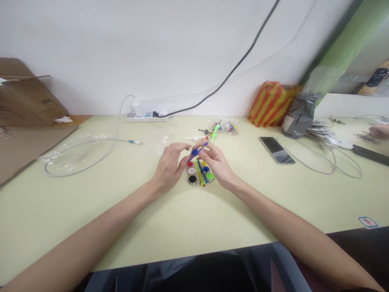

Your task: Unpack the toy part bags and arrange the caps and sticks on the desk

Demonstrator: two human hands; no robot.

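My right hand pinches a small blue plastic piece, a round part with a thin stick that has a pointed tip, slanting up to the right. Close to its lower left end is my left hand, thumb and fingers curved with a gap between them. Just below both hands lies a small clear case on the table. Inside it, red, white and black discs line the left side, with yellow, blue and green ones on the right. Coloured sticks lie down its middle. My fingers partly cover its far edge.
Beyond my hands lie a bright green piece and small bagged parts. A phone and white cable are to the right, near a striped bag. A power strip stands by the wall, cardboard at left. Another person's hand shows far right.
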